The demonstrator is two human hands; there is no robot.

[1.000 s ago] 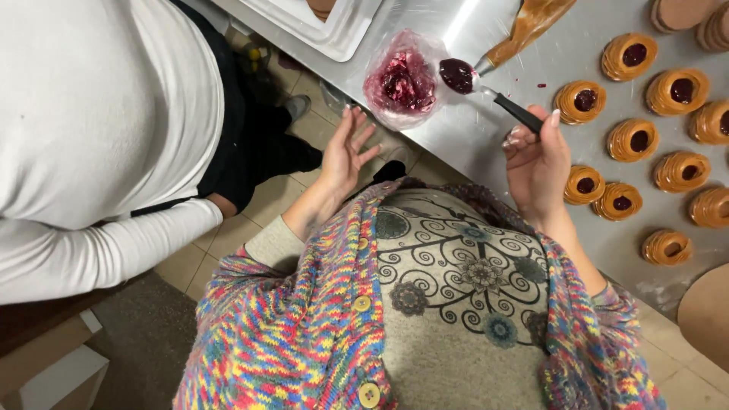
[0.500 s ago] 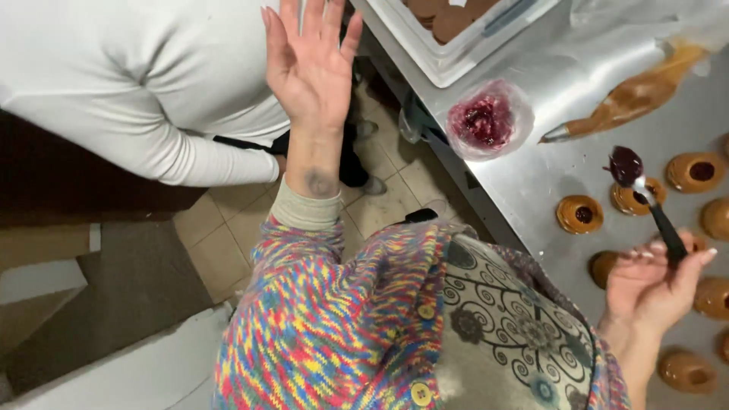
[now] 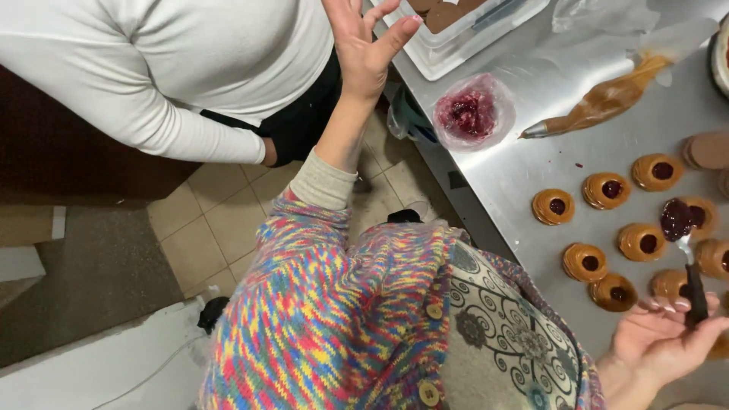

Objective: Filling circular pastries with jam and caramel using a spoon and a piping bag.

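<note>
Nine round caramel-ringed pastries with dark jam centres (some partly hidden at the 3 o'clock edge), one black-handled spoon, one caramel-filled piping bag, one plastic-lined jam bowl, one white rectangular tray.

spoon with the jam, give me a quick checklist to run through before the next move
1. Right hand grips the spoon handle: ok.
2. Spoon bowl loaded with dark red jam: ok.
3. Spoon bowl over a caramel-ringed pastry, not bare steel table: ok.
4. Left hand free: ok, raised open, holding nothing, away from the table.
5. Jam tub stocked: ok.
6. Pastries unfilled: cannot tell, several partly hidden.
</note>
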